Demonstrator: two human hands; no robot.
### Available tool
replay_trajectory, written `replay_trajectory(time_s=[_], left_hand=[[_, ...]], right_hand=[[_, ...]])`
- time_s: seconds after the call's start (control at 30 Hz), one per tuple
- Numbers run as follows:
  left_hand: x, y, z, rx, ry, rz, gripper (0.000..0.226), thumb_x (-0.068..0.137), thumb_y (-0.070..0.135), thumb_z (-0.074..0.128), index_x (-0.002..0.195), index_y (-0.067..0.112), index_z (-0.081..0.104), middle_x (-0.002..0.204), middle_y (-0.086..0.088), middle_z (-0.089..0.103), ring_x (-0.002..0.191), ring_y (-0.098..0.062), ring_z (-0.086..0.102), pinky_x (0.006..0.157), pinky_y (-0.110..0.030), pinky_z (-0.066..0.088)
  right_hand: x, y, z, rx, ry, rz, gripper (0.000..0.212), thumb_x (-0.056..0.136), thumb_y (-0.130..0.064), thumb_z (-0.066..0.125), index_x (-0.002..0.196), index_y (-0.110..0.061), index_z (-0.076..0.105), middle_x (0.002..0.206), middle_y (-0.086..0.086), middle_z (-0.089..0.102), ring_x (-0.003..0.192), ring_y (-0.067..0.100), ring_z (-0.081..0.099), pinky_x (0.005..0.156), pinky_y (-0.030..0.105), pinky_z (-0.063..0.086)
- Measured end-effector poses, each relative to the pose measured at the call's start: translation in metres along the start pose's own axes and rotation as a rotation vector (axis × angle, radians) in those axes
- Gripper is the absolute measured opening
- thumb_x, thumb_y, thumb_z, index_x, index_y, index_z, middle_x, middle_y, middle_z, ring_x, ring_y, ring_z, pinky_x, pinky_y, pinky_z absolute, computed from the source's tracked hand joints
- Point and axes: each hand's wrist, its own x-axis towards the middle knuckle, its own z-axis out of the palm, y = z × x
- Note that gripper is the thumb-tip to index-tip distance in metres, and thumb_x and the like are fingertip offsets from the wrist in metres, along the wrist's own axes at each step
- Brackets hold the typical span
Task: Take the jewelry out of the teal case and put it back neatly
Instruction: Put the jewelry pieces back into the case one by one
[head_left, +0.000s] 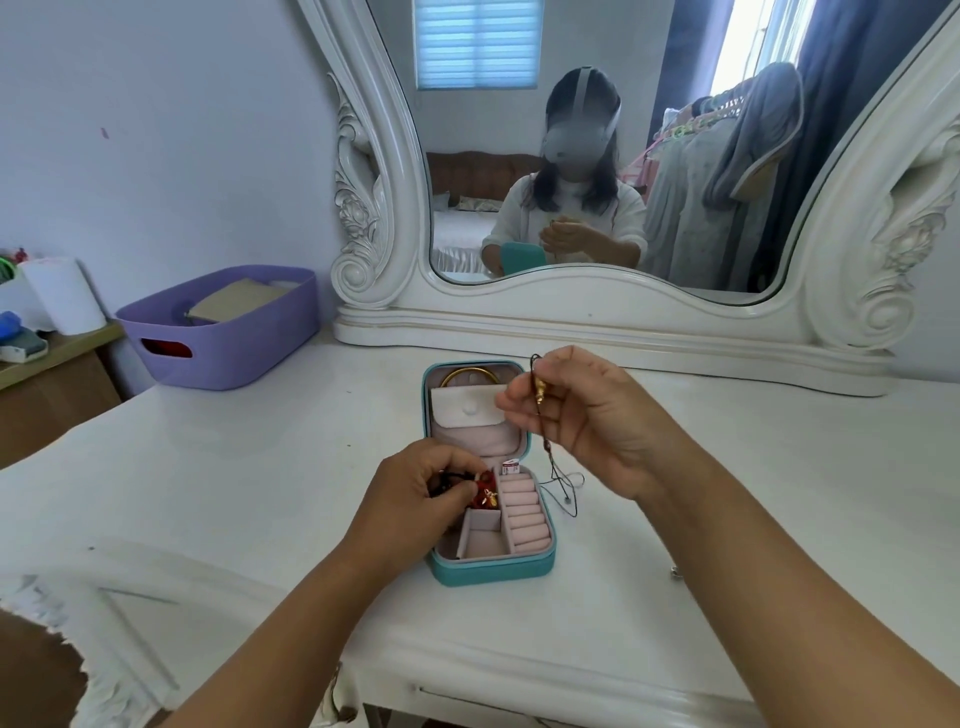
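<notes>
From the head camera I saw the teal case lying open near the middle of the white tabletop, its lid laid back toward the mirror at the far edge. The lid held a pale snap pouch with a gold bangle tucked behind its top. In the base, the ring rolls ran along the right side and a small empty compartment sat at the near left.

My left hand reached into the far-left part of the base, fingers curled closed on a red piece with gold bits and some dark cord; whether it was lifted clear I could not tell. My right hand hovered above the case's right side, thumb and forefinger pinched on a small gold pendant, its dark cord hanging down to trail onto the tabletop just right of the case.

A purple basket stood at the far-left corner.
</notes>
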Motion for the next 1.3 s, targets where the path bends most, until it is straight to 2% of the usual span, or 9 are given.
replay_trajectory(time_s=[0.1,0.23,0.37,0.5,0.7,0.87,1.0,1.13,1.3], left_hand=[[-0.005,0.006,0.001,-0.035,-0.014,0.071,0.031,0.082,0.017,0.065,0.094,0.045,0.059,0.092,0.015,0.063,0.085,0.009,0.056,0.068,-0.004,0.045],[-0.005,0.011,0.001,-0.089,-0.025,0.1,0.034,0.078,0.031,0.069,0.091,0.058,0.053,0.085,0.006,0.061,0.072,0.003,0.054,0.065,-0.01,0.047],[-0.003,0.012,0.004,-0.082,-0.045,0.095,0.03,0.074,0.039,0.068,0.097,0.053,0.054,0.076,0.01,0.058,0.065,0.002,0.052,0.061,-0.012,0.046],[-0.001,0.009,0.006,-0.083,-0.068,0.051,0.053,0.066,0.051,0.064,0.118,0.04,0.055,0.066,0.007,0.053,0.055,0.001,0.046,0.056,-0.012,0.042],[-0.001,0.007,0.007,-0.125,-0.078,0.075,0.029,0.071,0.041,0.068,0.094,0.055,0.057,0.062,0.002,0.052,0.053,-0.002,0.045,0.053,-0.012,0.042],[-0.004,0.007,0.004,-0.128,-0.144,0.032,0.011,0.08,0.022,0.064,0.086,0.026,0.072,0.08,-0.003,0.073,0.074,-0.016,0.065,0.067,-0.021,0.054],[-0.003,0.01,0.0,-0.268,-0.166,-0.009,0.034,0.072,0.031,0.042,0.073,0.012,0.071,0.076,-0.013,0.068,0.067,-0.006,0.058,0.064,-0.018,0.05],[-0.004,0.008,0.005,-0.129,-0.176,-0.009,0.033,0.06,0.047,0.072,0.076,0.018,0.072,0.073,-0.006,0.072,0.064,-0.009,0.061,0.062,-0.028,0.053],[-0.002,0.006,0.013,-0.046,-0.082,0.025,0.011,0.071,0.017,0.076,0.063,0.013,0.069,0.049,0.01,0.06,0.045,0.002,0.048,0.05,-0.014,0.041]], right_hand=[[0.007,0.011,0.016,0.087,-0.032,0.019,0.015,0.088,-0.007,0.051,0.074,-0.012,0.054,0.064,0.005,0.067,0.07,0.021,0.068,0.087,0.038,0.052],[0.01,0.014,0.024,0.107,-0.045,0.03,0.013,0.089,-0.009,0.051,0.077,-0.011,0.053,0.063,0.005,0.066,0.068,0.021,0.068,0.084,0.037,0.054],[0.013,0.0,0.025,0.209,-0.033,0.027,0.016,0.09,-0.01,0.049,0.075,-0.011,0.054,0.059,0.004,0.063,0.061,0.019,0.066,0.074,0.033,0.057],[0.011,-0.012,0.034,0.339,-0.054,0.034,0.027,0.09,-0.013,0.047,0.066,-0.01,0.056,0.056,0.002,0.061,0.059,0.016,0.065,0.073,0.031,0.057],[0.011,0.0,0.039,0.538,-0.022,0.12,0.024,0.09,-0.013,0.047,0.067,-0.008,0.054,0.054,0.004,0.06,0.057,0.017,0.065,0.071,0.034,0.058],[0.013,0.025,0.026,0.572,0.115,0.192,0.023,0.091,-0.01,0.048,0.07,-0.005,0.055,0.051,0.006,0.06,0.054,0.018,0.065,0.07,0.036,0.058],[0.013,0.04,0.019,0.587,0.191,0.209,0.024,0.091,-0.008,0.047,0.07,-0.004,0.057,0.051,0.008,0.06,0.052,0.02,0.065,0.068,0.036,0.058],[0.012,0.045,0.016,0.569,0.196,0.195,0.023,0.091,-0.007,0.047,0.072,-0.003,0.057,0.052,0.008,0.062,0.056,0.021,0.068,0.074,0.036,0.056],[0.006,0.053,0.02,0.58,0.201,0.189,0.019,0.091,-0.006,0.047,0.075,-0.003,0.055,0.054,0.008,0.063,0.059,0.021,0.069,0.073,0.035,0.057]])
